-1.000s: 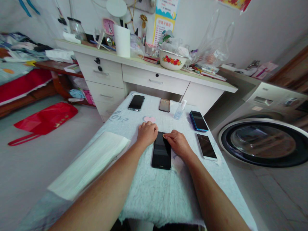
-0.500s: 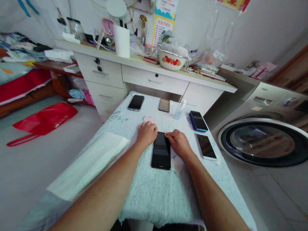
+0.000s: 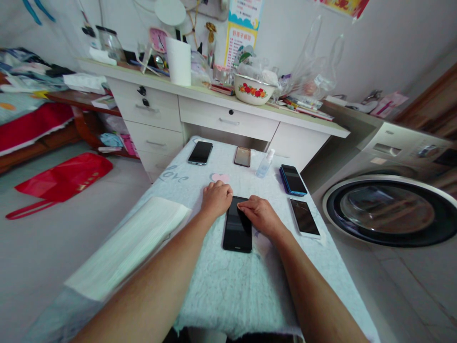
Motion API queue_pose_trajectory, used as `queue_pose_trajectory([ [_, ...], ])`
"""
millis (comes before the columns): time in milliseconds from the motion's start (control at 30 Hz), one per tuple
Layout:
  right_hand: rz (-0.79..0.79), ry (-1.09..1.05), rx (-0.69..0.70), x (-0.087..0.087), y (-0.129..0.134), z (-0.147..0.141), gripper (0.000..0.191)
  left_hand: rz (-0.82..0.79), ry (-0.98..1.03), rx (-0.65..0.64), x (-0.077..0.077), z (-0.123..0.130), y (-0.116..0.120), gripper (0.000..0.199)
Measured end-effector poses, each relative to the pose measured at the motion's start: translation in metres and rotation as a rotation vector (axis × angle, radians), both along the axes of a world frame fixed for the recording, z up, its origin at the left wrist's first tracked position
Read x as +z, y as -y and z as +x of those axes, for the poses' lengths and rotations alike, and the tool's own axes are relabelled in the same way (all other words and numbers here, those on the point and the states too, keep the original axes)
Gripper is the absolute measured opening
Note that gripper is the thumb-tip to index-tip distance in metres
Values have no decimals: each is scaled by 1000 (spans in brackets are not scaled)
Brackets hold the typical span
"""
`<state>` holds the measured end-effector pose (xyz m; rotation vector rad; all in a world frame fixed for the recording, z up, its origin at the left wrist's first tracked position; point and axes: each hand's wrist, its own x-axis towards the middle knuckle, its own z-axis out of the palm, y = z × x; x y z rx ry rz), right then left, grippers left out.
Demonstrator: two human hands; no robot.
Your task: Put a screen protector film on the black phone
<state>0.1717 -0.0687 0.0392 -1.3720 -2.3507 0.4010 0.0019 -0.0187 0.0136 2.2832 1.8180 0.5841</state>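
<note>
Black phone [image 3: 237, 231] under right fingers [image 3: 246, 205] pinched together, left fingers [image 3: 224, 191] curled by its corner, one bottle [image 3: 264, 166], one white phone [image 3: 304, 217]

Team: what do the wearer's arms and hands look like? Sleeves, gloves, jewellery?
Left hand and right hand: no gloves. Left forearm and right forearm: bare, no sleeves in frame. No watch, bracelet, cables or printed markings visible. No rings show, but some fingers are hidden.

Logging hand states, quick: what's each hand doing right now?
Left hand: curled by the middle phone; grip cannot be told.
Right hand: pinched closed over that phone; anything held is too small to tell.
</note>
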Motion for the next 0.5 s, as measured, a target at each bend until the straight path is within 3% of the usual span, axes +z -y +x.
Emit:
queue_pose_trajectory([
  [300, -25, -42, 115, 5, 4, -1, 25, 0, -5, 0, 1, 0, 0, 21],
  [500, 8, 10, -8, 0, 0, 1, 25, -3, -3, -1, 1, 0, -1, 20],
])
